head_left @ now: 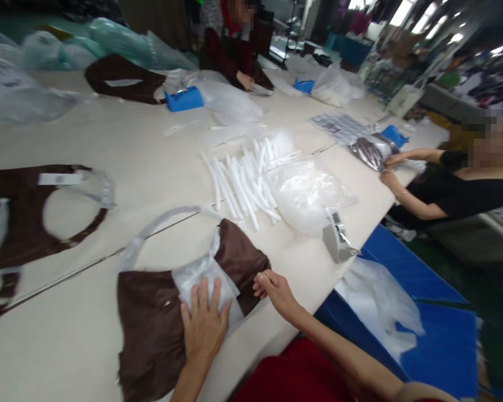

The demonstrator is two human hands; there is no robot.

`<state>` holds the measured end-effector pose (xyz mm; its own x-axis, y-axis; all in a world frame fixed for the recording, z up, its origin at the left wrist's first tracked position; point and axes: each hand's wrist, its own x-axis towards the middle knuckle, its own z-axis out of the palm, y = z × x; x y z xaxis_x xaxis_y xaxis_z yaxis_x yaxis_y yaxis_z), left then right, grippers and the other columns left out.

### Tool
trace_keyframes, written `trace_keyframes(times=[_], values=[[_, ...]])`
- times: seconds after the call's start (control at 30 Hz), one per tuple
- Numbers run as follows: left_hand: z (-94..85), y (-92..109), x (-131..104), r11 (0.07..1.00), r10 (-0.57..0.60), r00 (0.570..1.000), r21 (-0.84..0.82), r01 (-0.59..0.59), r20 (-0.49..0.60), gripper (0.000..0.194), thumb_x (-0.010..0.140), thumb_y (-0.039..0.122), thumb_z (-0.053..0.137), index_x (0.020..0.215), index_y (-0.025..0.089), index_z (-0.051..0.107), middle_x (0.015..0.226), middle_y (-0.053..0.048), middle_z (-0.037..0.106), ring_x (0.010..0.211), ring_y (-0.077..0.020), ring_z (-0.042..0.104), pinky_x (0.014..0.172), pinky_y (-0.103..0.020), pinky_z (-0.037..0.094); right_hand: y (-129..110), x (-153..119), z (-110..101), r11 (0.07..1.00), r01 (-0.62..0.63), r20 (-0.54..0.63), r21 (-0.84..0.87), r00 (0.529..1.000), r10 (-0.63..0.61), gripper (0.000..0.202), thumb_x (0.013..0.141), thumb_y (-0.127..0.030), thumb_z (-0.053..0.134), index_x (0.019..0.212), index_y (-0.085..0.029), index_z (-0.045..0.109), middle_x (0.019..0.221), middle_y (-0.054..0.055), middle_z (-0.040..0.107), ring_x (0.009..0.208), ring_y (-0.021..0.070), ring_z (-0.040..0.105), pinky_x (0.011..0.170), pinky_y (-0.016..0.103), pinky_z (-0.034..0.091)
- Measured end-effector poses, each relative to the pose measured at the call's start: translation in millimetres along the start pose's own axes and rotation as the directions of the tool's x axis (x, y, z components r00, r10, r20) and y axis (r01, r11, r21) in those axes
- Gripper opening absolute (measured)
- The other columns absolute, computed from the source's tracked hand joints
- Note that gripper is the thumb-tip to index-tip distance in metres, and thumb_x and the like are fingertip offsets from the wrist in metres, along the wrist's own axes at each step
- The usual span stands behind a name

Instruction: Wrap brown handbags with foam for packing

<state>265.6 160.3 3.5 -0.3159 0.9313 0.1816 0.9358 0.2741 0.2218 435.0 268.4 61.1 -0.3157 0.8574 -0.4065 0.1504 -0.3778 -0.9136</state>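
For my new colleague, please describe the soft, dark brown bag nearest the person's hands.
On the long cream table, find the pile of thin white tubes. Nearer the person lies the soft, dark brown bag with a pale, looped handle. Unlike the other brown bags, it has the person's left hand spread on its translucent white sheet.

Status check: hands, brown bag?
Left hand spread on white wrap over brown bag; right hand, fingers curled, by its edge. Tape dispenser off right, not blocking.
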Motion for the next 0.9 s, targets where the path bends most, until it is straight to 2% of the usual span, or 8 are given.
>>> trace_keyframes(times=[0.1, 0.2, 0.27, 0.3, 0.37, 0.47, 0.6, 0.9], values=[[0.4, 2, 6, 0.999, 0.027, 0.998, -0.036, -0.029, -0.054, 0.062, 0.097, 0.037, 0.043, 0.154, 0.024, 0.024, 0.158, -0.019, 0.032, 0.146, -0.0401, 0.029, 0.112, -0.070, 0.025, -11, -24, -82, 0.991, 0.047, -0.244, -0.129, 0.967, -0.077, 0.037, 0.079, -0.056, 0.058, 0.076, -0.020, 0.065, 0.068, 0.001, 0.065, 0.058, 0.0137, 0.058, 0.058, 0.027, 0.046], [-3.0, 5, 9, 0.998, 0.046, 0.996, -0.039, -0.050, -0.078, 0.063, 0.097, 0.038, 0.043, 0.155, 0.024, 0.023, 0.158, -0.021, 0.032, 0.146, -0.0409, 0.029, 0.112, -0.070, 0.025, -34, -34, -176, 0.946, 0.013, -0.544, -0.323, 0.816, -0.197, 0.036, 0.077, -0.054, 0.056, 0.076, -0.019, 0.066, 0.067, 0.002, 0.063, 0.064, 0.0174, 0.057, 0.065, 0.030, 0.045], [-5.5, 7, 10, 0.999, 0.039, 0.996, -0.033, -0.041, -0.078, 0.062, 0.097, 0.038, 0.042, 0.155, 0.023, 0.024, 0.158, -0.021, 0.032, 0.146, -0.0406, 0.028, 0.112, -0.070, 0.024, -48, -30, -230, 0.895, -0.076, -0.632, -0.440, 0.734, -0.248, 0.036, 0.074, -0.052, 0.054, 0.075, -0.019, 0.068, 0.074, 0.005, 0.067, 0.078, 0.0224, 0.060, 0.074, 0.033, 0.045], [-6.3, 8, 11, 0.999, 0.034, 0.997, -0.031, -0.037, -0.074, 0.061, 0.097, 0.038, 0.041, 0.154, 0.022, 0.025, 0.158, -0.021, 0.031, 0.146, -0.0403, 0.027, 0.113, -0.070, 0.023, -52, -26, -250, 0.875, -0.117, -0.642, -0.470, 0.725, -0.248, 0.034, 0.072, -0.050, 0.055, 0.072, -0.019, 0.069, 0.077, 0.006, 0.069, 0.085, 0.0246, 0.060, 0.078, 0.034, 0.045], [-7.1, 9, 11, 0.999, 0.028, 0.997, -0.027, -0.030, -0.067, 0.060, 0.097, 0.039, 0.039, 0.153, 0.020, 0.029, 0.159, -0.021, 0.030, 0.147, -0.0396, 0.026, 0.114, -0.069, 0.021, -57, -14, -279, 0.864, -0.175, -0.626, -0.473, 0.756, -0.189, 0.030, 0.067, -0.047, 0.057, 0.064, -0.019, 0.068, 0.075, 0.006, 0.070, 0.089, 0.0267, 0.060, 0.080, 0.034, 0.044], [-8.5, 9, 13, 0.999, 0.017, 0.999, -0.027, -0.018, -0.044, 0.058, 0.097, 0.039, 0.036, 0.152, 0.019, 0.033, 0.159, -0.021, 0.030, 0.147, -0.0392, 0.025, 0.114, -0.069, 0.021, -52, 5, -295, 0.890, -0.221, -0.584, -0.400, 0.809, -0.061, 0.029, 0.062, -0.046, 0.060, 0.058, -0.018, 0.067, 0.060, 0.004, 0.066, 0.074, 0.0226, 0.060, 0.072, 0.032, 0.043], [-14.7, 13, 15, 1.000, 0.017, 1.000, -0.021, -0.017, -0.017, 0.059, 0.097, 0.039, 0.034, 0.152, 0.018, 0.031, 0.158, -0.023, 0.030, 0.147, -0.0403, 0.025, 0.113, -0.071, 0.022, -42, 19, -295, 0.922, -0.254, -0.553, -0.294, 0.832, 0.053, 0.032, 0.057, -0.047, 0.064, 0.058, -0.015, 0.065, 0.055, 0.003, 0.062, 0.063, 0.0172, 0.053, 0.067, 0.032, 0.040], [-21.2, 19, 18, 1.000, 0.010, 1.000, -0.025, -0.010, 0.003, 0.060, 0.097, 0.041, 0.027, 0.148, 0.011, 0.040, 0.156, -0.025, 0.034, 0.147, -0.0408, 0.024, 0.115, -0.069, 0.019, -42, 29, -291, 0.974, -0.176, -0.499, -0.143, 0.863, 0.083, 0.032, 0.047, -0.045, 0.070, 0.056, -0.015, 0.065, 0.053, 0.003, 0.061, 0.062, 0.0158, 0.050, 0.065, 0.032, 0.037]])
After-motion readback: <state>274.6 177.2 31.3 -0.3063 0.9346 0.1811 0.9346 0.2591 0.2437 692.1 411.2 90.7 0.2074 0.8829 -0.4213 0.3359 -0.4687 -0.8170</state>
